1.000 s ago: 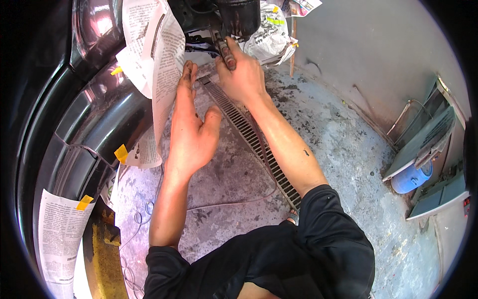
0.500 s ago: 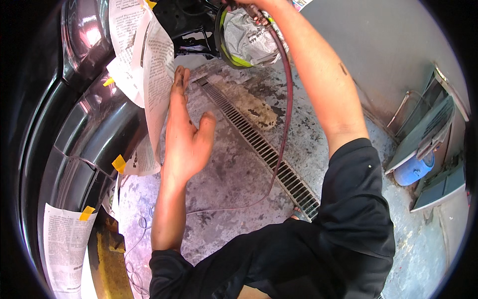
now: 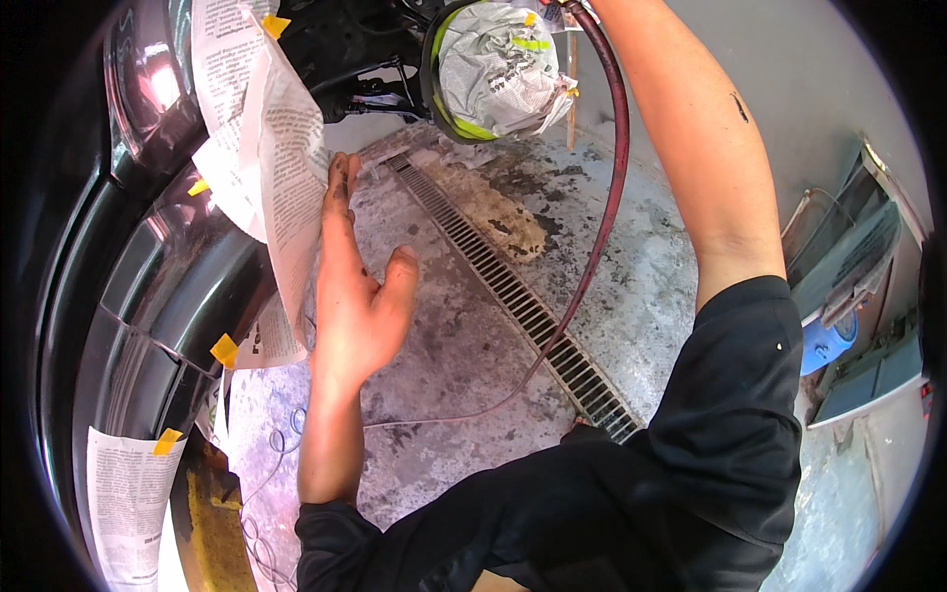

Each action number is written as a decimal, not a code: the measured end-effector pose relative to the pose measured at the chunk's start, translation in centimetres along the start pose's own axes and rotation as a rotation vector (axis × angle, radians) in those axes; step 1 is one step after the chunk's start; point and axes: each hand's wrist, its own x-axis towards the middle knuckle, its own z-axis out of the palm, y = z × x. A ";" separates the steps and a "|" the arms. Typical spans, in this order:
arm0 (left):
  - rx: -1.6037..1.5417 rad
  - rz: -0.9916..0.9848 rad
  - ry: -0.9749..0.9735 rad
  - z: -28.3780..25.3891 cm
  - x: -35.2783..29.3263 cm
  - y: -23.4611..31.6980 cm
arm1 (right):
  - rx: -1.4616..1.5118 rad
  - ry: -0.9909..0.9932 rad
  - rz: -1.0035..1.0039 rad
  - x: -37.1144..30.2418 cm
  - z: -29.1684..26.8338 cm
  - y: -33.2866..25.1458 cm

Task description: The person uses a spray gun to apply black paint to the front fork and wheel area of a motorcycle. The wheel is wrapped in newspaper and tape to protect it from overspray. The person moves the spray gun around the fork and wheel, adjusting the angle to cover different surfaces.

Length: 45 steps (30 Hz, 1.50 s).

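Observation:
My left hand (image 3: pixel 357 306) is open, fingers stretched out and thumb apart, its fingertips against the loose edge of a newspaper sheet (image 3: pixel 286 148). That sheet hangs along a glossy black car body panel (image 3: pixel 158 261), held with yellow tape (image 3: pixel 225 349). My right arm (image 3: pixel 705 148) reaches up to the top edge. Only a sliver of my right hand (image 3: pixel 575 4) shows there, at the upper end of a dark red hose (image 3: pixel 618 148); whatever tool may be on it is cut off. The hose curves down across the floor.
Left of the hose's upper end is a round, dark-rimmed thing (image 3: pixel 498 74) covered with newspaper and lime-green tape. A drain grate (image 3: pixel 513 296) crosses the stained concrete floor. More taped newspaper (image 3: pixel 128 503) hangs lower left. Panels and a blue container (image 3: pixel 829 340) stand at right by the grey wall.
My right arm has swung right and farther up, taking the hose with it and leaving the newspaper-covered round thing more exposed. My left hand stays at the paper, shifted slightly left in view.

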 end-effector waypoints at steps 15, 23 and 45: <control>0.053 -0.154 0.234 2.2 -0.4 1.1 | 0.456 -0.209 -0.152 2.5 -0.6 6.0; 0.071 -0.204 0.374 4.1 -0.1 1.6 | 0.512 -0.225 -0.178 1.0 0.6 9.8; 0.088 -0.254 0.153 0.7 -0.4 2.8 | 0.475 0.050 -0.121 -11.5 9.2 10.9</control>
